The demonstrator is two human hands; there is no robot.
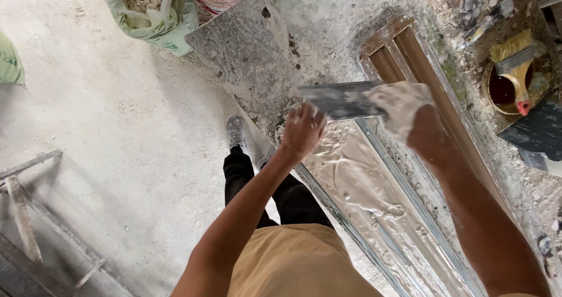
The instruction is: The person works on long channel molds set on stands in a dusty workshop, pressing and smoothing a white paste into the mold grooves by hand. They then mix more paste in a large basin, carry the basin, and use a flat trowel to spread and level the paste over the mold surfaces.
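My right hand [410,112], coated in white plaster, grips one end of a flat grey trowel blade [339,100] that blurs with motion. My left hand [301,130] touches the blade's other end from below, its fingers curled at the edge. Both hands hover over the top end of a long narrow mould [374,197] filled with wet, glossy white plaster, which runs diagonally toward the lower right on a grey worktable [252,45]. My forearms are dusted with plaster.
A brown ribbed wooden mould [410,51] lies beside the filled one. A brush [515,69] rests on a round tin at the right. A green sack of rubble [152,10] and a bucket stand at the top. My shoe [236,130] is on the dusty floor; a metal frame [35,215] lies left.
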